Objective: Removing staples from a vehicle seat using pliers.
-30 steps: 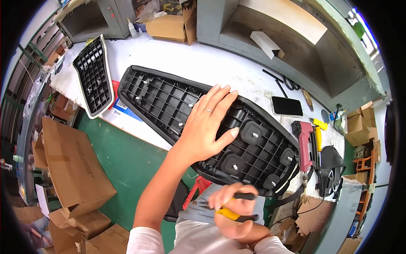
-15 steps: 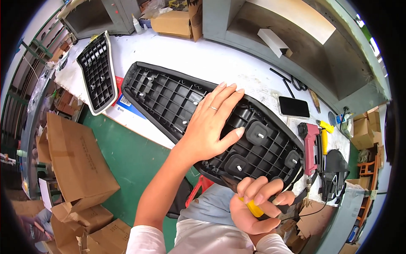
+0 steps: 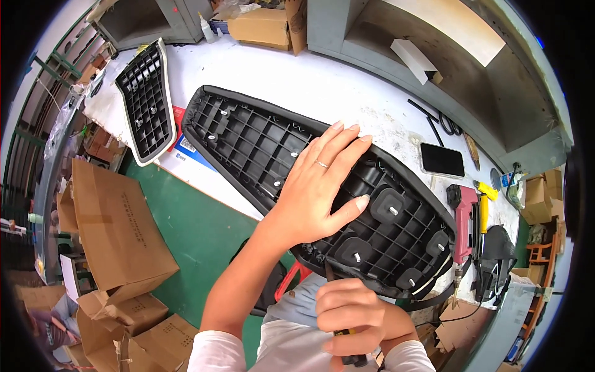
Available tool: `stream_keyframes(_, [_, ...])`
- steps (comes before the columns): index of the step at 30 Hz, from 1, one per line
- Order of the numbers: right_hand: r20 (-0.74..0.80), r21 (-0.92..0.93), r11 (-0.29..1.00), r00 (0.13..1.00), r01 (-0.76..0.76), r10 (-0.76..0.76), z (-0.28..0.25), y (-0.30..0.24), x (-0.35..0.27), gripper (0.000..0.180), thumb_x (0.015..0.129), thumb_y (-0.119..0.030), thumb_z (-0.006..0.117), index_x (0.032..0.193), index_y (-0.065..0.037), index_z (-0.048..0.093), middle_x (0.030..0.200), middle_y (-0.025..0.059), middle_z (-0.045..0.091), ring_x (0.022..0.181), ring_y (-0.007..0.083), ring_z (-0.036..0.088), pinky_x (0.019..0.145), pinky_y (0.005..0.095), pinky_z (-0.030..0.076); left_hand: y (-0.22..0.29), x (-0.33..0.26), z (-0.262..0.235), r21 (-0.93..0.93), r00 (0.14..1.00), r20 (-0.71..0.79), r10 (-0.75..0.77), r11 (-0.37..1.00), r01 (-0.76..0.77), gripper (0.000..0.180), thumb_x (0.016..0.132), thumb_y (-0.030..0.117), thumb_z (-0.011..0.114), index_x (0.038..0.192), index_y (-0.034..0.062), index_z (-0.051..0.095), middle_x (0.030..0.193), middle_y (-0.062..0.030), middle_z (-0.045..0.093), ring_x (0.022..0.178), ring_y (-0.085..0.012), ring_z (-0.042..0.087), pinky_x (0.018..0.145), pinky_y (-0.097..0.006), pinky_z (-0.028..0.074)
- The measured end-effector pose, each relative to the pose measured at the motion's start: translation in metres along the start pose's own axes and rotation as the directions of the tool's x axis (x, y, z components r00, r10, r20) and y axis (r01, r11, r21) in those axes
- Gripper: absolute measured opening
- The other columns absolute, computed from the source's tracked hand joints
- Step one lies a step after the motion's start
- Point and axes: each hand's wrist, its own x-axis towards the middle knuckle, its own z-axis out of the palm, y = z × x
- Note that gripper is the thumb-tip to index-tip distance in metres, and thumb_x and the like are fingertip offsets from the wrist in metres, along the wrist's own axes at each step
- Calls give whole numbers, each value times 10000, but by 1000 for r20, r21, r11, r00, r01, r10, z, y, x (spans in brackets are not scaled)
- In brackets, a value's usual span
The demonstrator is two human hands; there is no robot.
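A long black seat (image 3: 245,146) lies upside down on the table, its ribbed plastic base and several metal studs facing up. Black cover material wraps over its rim. My left hand (image 3: 316,186) rests flat across the middle of the base with fingers stretched out, wearing a ring. At the seat's near edge, my right hand (image 3: 350,310) is closed round a hand tool (image 3: 353,359) with a yellow-and-black handle. The tool's dark, narrow blade points up and touches or nearly touches the cover edge; its exact kind is hidden by my fingers.
To the right are a red staple gun (image 3: 462,217), a yellow-handled tool (image 3: 484,214) and a phone (image 3: 442,160). A second, white-edged ribbed panel (image 3: 149,102) lies at the far left. Cardboard boxes (image 3: 124,223) stand on the green floor; a grey metal cabinet (image 3: 347,62) is at the back.
My right hand has turned over and moved left, bringing the tool's blade up to the seat's near edge. My left hand keeps its place on the seat; the whole view has shifted slightly.
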Motion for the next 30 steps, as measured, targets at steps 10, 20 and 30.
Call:
stream_keyframes(10, [-545,-289,933,763,216,-346,32,13,-31,419,1052,-520,537,1060,-109,455,815,70,560,461,194,440,394,324,420,2,3,0,5,1000,15,14,1000,-15,768,904,380,654,1547,34,415,1590,-211,404,1514,-434,320,1218,-516,255])
stream_keyframes(20, [-686,-316,870,542,379,-486,42,-41,-17,339,1067,-431,551,1065,-99,483,791,-2,396,550,141,348,508,328,329,-2,8,2,8,997,74,-35,999,35,756,934,394,642,1554,33,403,1588,-220,416,1517,-430,317,1227,-508,241])
stream_keyframes(30, [-638,93,941,706,-326,308,74,-9,-113,317,1059,-300,520,1252,-74,407,1086,133,517,794,249,539,654,380,494,-2,12,8,0,999,41,-9,1000,9,747,937,411,639,1547,45,410,1578,-223,422,1515,-431,318,1220,-517,249])
